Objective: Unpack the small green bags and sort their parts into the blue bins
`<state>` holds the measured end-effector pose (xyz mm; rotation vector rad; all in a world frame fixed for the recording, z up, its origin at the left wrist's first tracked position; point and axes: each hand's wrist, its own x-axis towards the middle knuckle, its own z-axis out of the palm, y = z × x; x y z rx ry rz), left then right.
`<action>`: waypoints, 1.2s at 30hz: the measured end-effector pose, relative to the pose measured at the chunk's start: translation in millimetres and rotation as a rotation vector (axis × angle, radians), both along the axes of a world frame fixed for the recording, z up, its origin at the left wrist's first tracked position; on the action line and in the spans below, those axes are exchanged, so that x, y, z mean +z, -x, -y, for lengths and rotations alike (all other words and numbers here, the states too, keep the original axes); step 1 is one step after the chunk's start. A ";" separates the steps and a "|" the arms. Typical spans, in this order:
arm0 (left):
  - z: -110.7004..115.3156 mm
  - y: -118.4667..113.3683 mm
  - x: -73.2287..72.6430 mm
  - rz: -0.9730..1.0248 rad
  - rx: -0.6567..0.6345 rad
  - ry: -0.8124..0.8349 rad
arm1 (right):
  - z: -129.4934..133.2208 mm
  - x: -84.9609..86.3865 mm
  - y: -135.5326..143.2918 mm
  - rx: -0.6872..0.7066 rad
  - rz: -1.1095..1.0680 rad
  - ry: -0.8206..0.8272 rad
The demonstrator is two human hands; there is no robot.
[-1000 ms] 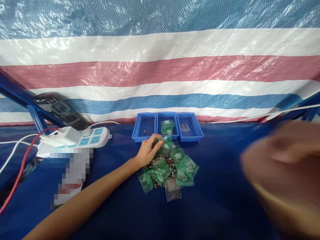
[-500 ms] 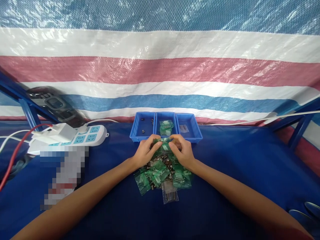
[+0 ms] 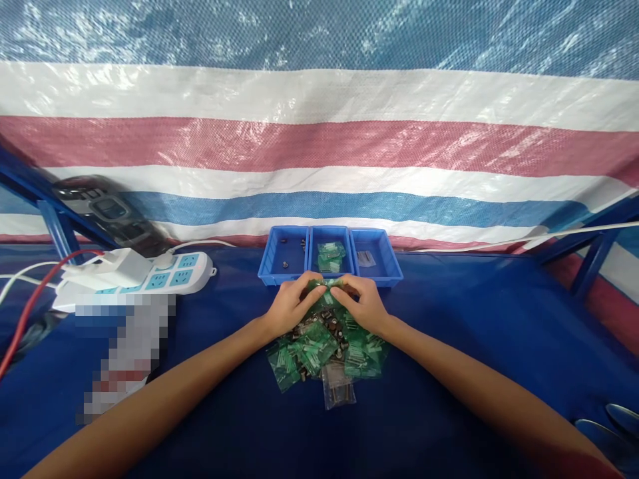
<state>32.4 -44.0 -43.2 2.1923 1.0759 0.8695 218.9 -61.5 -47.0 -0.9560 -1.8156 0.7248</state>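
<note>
My left hand [image 3: 293, 305] and my right hand [image 3: 363, 305] pinch the top of one green plastic bag [image 3: 327, 297] between thumbs and fingers, thumbs almost touching. Pale slim pieces show through its film. Beneath my hands lies a pile of more green bags [image 3: 314, 347] mixed with loose dark and silvery screw-like parts [image 3: 335, 326]. A clear bag [image 3: 339, 394] with long thin metal pieces lies at the pile's near edge. Just beyond my fingertips, the middle blue bin [image 3: 313, 266] holds green bags [image 3: 330, 256].
The left blue bin [image 3: 264, 266] contains a few small metal parts; the right blue bin [image 3: 392, 271] contains a clear packet [image 3: 366, 259]. A white power strip [image 3: 197, 274] with plugs and cords lies at left. Striped sheeting [image 3: 319, 146] hangs behind the blue table [image 3: 449, 313].
My thumbs have come closer together along the bag's top edge, the right one shifting left. The whole view has tilted slightly; the pile and bins stay as they were.
</note>
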 end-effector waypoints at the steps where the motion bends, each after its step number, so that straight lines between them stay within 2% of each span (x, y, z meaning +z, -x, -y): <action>1: -0.2 -0.3 0.1 -0.004 0.003 -0.003 | 0.9 -2.1 1.0 -0.021 -0.005 -0.006; 6: -0.4 -1.4 0.4 0.009 0.027 -0.020 | 5.6 -7.1 4.8 -0.098 0.021 -0.028; 17: -4.2 -3.4 2.5 0.065 0.009 0.124 | 1.1 -9.8 -0.3 -0.095 -0.001 0.089; 36: -3.3 -4.1 5.0 0.098 0.004 0.165 | 3.0 -7.9 -1.2 -0.129 -0.031 0.111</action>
